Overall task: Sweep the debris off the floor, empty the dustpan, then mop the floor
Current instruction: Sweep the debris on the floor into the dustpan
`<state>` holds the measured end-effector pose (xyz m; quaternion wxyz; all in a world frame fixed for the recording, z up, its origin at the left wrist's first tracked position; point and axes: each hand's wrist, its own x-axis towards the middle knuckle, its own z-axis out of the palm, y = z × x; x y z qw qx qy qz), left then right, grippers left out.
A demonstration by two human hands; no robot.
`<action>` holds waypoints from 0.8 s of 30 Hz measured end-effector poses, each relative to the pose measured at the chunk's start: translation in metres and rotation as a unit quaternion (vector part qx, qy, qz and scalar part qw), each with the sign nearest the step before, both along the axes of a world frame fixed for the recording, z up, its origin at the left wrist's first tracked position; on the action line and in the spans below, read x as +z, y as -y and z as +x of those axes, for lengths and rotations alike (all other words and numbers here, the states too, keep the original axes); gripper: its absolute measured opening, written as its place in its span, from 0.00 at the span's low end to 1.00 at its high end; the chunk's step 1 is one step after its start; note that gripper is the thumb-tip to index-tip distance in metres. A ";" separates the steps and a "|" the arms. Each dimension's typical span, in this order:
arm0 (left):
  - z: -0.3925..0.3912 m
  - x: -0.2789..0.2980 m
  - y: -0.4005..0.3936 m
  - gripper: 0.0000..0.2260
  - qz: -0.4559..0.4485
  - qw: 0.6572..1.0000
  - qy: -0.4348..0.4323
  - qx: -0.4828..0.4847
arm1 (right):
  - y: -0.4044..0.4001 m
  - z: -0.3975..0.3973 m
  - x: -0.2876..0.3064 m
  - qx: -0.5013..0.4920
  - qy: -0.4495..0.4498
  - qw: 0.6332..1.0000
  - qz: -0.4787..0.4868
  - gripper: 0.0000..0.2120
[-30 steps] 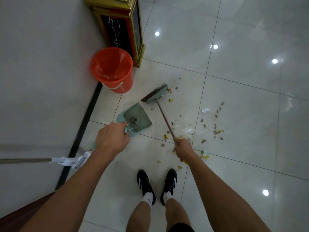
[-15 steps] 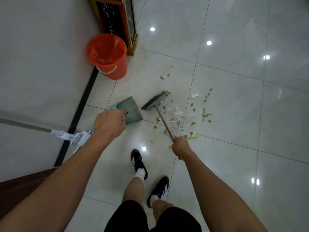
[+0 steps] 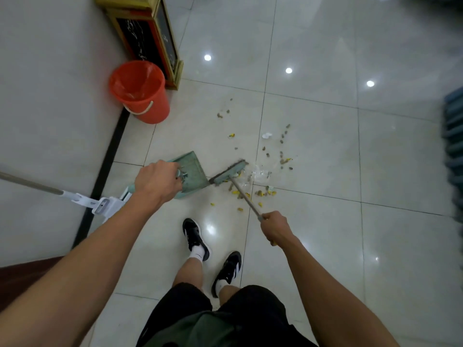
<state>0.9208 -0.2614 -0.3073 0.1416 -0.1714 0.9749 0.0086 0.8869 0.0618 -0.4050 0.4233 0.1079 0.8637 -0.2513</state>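
My left hand (image 3: 159,181) grips the handle of a green dustpan (image 3: 191,171) that rests on the pale tiled floor (image 3: 325,246). My right hand (image 3: 275,227) holds the thin handle of a broom; the broom head (image 3: 229,175) lies on the floor just right of the dustpan's mouth. Brown and yellow debris (image 3: 253,192) and a clear plastic scrap (image 3: 259,175) lie around and beyond the broom head. More crumbs and a white paper scrap (image 3: 266,136) are scattered farther out.
A red bucket (image 3: 140,91) with a liner stands by the wall, beside a gold-and-black bin (image 3: 150,38). A mop with a white joint (image 3: 100,204) leans along the wall at left. My two feet (image 3: 213,251) stand just behind the broom. A blurred blue object (image 3: 453,136) sits at the right edge.
The broom head has swept back from the far side of the debris to the dustpan's mouth. The dustpan has moved along the floor, away from the bucket. My feet have stepped.
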 end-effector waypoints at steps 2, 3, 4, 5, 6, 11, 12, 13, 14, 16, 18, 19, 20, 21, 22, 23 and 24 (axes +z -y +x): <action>0.000 0.006 -0.001 0.10 -0.001 1.000 -0.007 0.000 | -0.001 0.003 0.006 0.000 -0.017 1.000 -0.008 0.17; -0.001 0.009 0.000 0.10 -0.001 1.000 -0.011 -0.002 | 0.000 0.004 0.007 0.001 -0.028 1.000 -0.012 0.17; -0.002 0.011 0.001 0.10 -0.002 1.000 -0.013 -0.004 | 0.002 0.004 0.008 0.003 -0.039 0.999 -0.016 0.17; -0.004 0.013 0.002 0.09 -0.005 1.000 -0.015 -0.006 | 0.005 0.003 0.009 0.004 -0.049 0.999 -0.020 0.18; -0.006 0.015 0.004 0.09 -0.008 1.000 -0.017 -0.006 | 0.010 0.001 0.012 0.005 -0.059 0.998 -0.026 0.18; -0.025 0.020 0.031 0.09 -0.018 1.000 -0.014 -0.007 | 0.045 -0.023 0.018 0.006 -0.088 0.995 -0.043 0.21; -0.032 0.020 0.039 0.09 -0.018 1.000 -0.015 -0.006 | 0.054 -0.031 0.018 0.003 -0.094 0.995 -0.047 0.20; -0.040 0.019 0.049 0.10 -0.017 1.000 -0.016 -0.005 | 0.064 -0.040 0.016 0.000 -0.099 0.994 -0.049 0.19; -0.049 0.018 0.059 0.10 -0.014 1.000 -0.016 -0.005 | 0.074 -0.050 0.014 0.000 -0.102 0.993 -0.050 0.17; -0.070 0.015 0.083 0.10 -0.005 1.000 -0.011 -0.010 | 0.098 -0.070 0.007 -0.001 -0.109 0.993 -0.051 0.15; -0.096 0.007 0.110 0.11 0.001 1.000 -0.008 -0.018 | 0.125 -0.092 -0.002 -0.020 -0.102 0.993 -0.054 0.18; -0.111 0.003 0.124 0.10 0.005 1.000 -0.008 -0.024 | 0.139 -0.104 -0.005 -0.031 -0.098 0.993 -0.051 0.19; -0.126 0.000 0.138 0.10 0.011 0.999 -0.007 -0.033 | 0.154 -0.117 -0.009 -0.040 -0.096 0.994 -0.047 0.21; -0.141 -0.005 0.152 0.09 0.016 0.999 -0.006 -0.043 | 0.169 -0.129 -0.013 -0.052 -0.093 0.993 -0.046 0.21; -0.157 -0.010 0.167 0.09 0.019 0.999 -0.007 -0.049 | 0.186 -0.142 -0.019 -0.064 -0.087 0.993 -0.049 0.22; -0.172 -0.015 0.183 0.09 0.021 0.998 -0.010 -0.051 | 0.202 -0.156 -0.023 -0.073 -0.083 0.993 -0.052 0.23; -0.187 -0.020 0.198 0.08 0.025 0.998 -0.013 -0.051 | 0.217 -0.171 -0.026 -0.081 -0.086 0.992 -0.053 0.22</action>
